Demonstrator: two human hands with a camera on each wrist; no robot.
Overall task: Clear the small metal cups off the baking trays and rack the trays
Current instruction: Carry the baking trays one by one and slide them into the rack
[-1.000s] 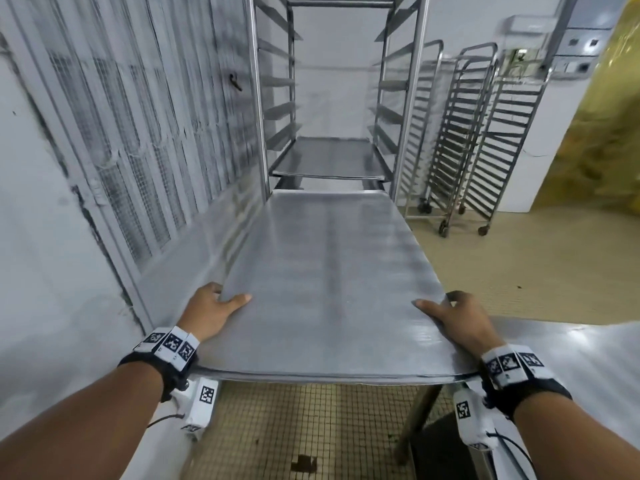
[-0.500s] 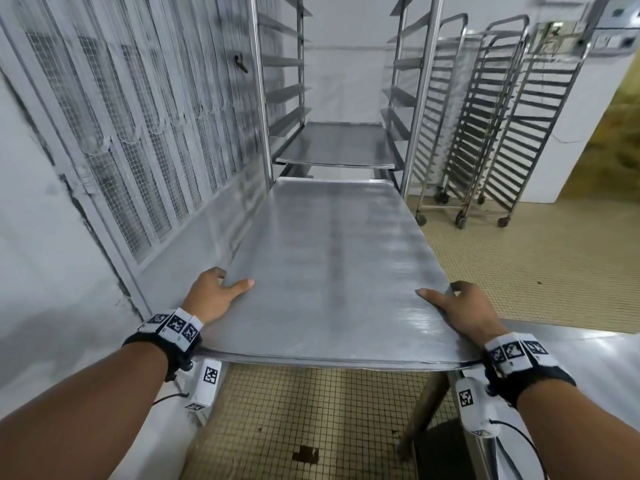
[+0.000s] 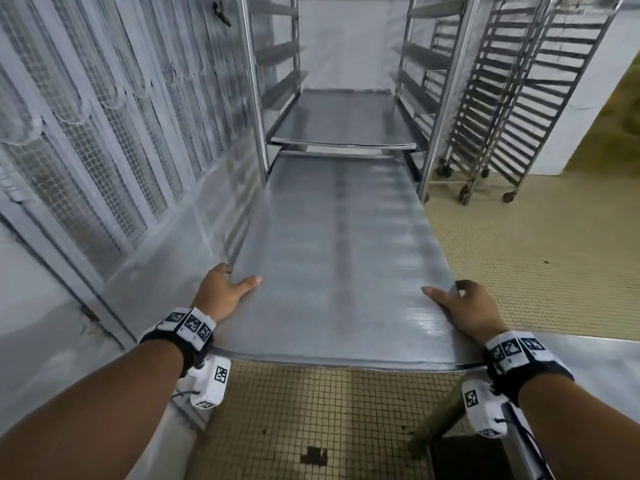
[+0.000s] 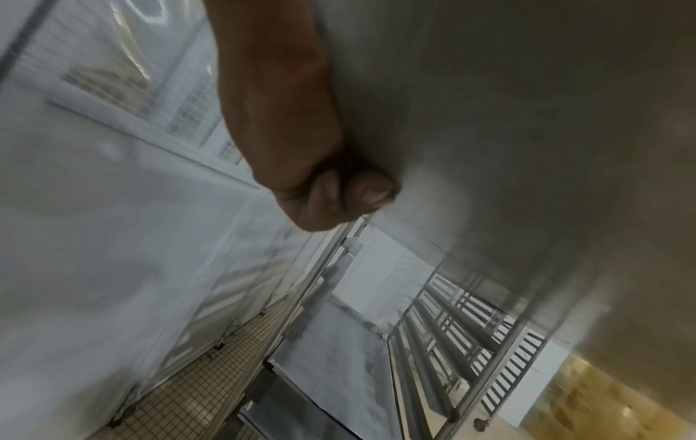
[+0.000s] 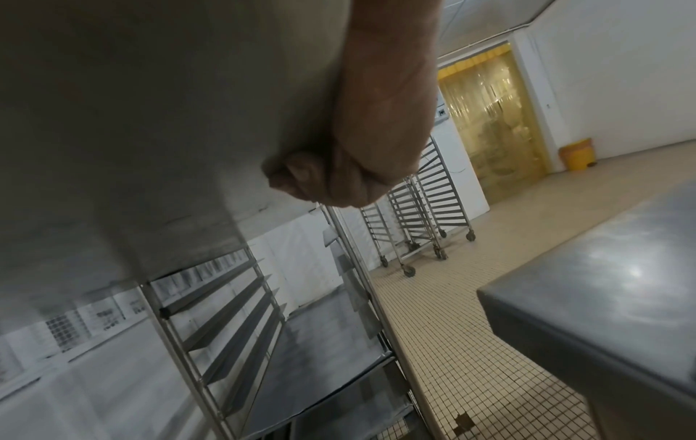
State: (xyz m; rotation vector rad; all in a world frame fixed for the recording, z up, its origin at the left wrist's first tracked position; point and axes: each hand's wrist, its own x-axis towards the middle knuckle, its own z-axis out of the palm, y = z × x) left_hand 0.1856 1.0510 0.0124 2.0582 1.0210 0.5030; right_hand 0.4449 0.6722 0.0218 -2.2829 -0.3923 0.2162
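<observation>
A large bare baking tray (image 3: pixel 339 258) is held level in front of me, with no cups on it. My left hand (image 3: pixel 227 289) grips its near left edge, thumb on top and fingers (image 4: pixel 339 193) curled under the tray's underside (image 4: pixel 508 119). My right hand (image 3: pixel 464 308) grips the near right edge the same way, its fingers (image 5: pixel 301 178) curled beneath the tray (image 5: pixel 150 119). The tray's far end reaches the open front of a tall steel rack (image 3: pixel 254 81), just below another tray (image 3: pixel 346 121) lying on the rack's rails.
A meshed white wall panel (image 3: pixel 104 116) runs close along the left. Several empty wheeled racks (image 3: pixel 512 98) stand at the back right on the tiled floor (image 3: pixel 519 254). A steel table (image 5: pixel 621 282) lies at my right. A yellow strip curtain (image 5: pixel 485 119) and a yellow bin (image 5: pixel 578 154) are beyond.
The tray, gripped by both hands, has moved forward toward the rack; its far end now reaches under the racked tray. The grip is unchanged.
</observation>
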